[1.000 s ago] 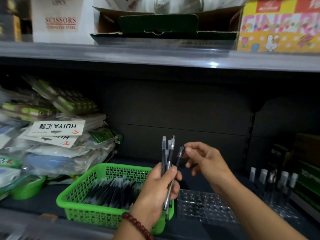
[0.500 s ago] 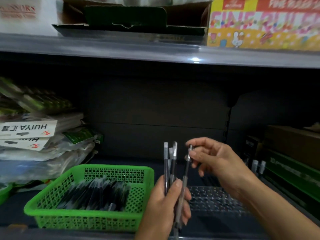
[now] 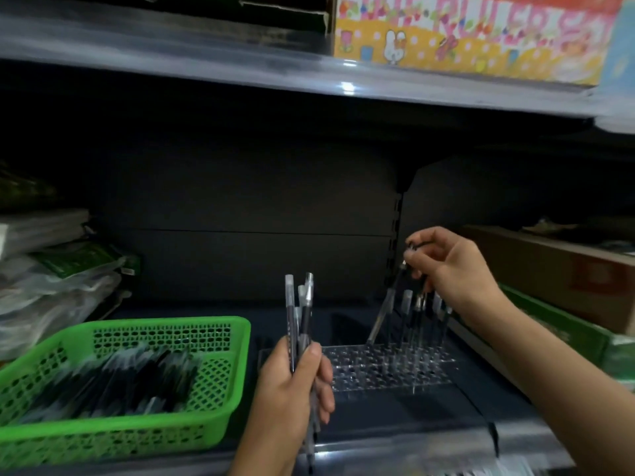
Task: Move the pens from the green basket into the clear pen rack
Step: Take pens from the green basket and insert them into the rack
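Observation:
The green basket (image 3: 237,341) sits at the lower left of the shelf with several dark pens (image 3: 130,383) lying in it. My left hand (image 3: 292,389) grips a bunch of pens (image 3: 299,314) upright, just right of the basket. The clear pen rack (image 3: 385,371) lies flat on the shelf in front of my left hand. Several pens (image 3: 419,310) stand in its far right holes. My right hand (image 3: 450,269) pinches the top of a single pen (image 3: 386,304), which tilts down with its tip at the rack's far edge.
The upper shelf edge (image 3: 309,73) runs overhead with a colourful box (image 3: 474,36) on it. Plastic-wrapped stationery packs (image 3: 51,283) pile up at the left. A brown box (image 3: 556,269) and green boxes (image 3: 567,328) flank the rack on the right.
My right hand has carried one pen away from the bunch, rightward and back, and lowered its tip to the rack. The view has shifted right. The left hand still holds the bunch.

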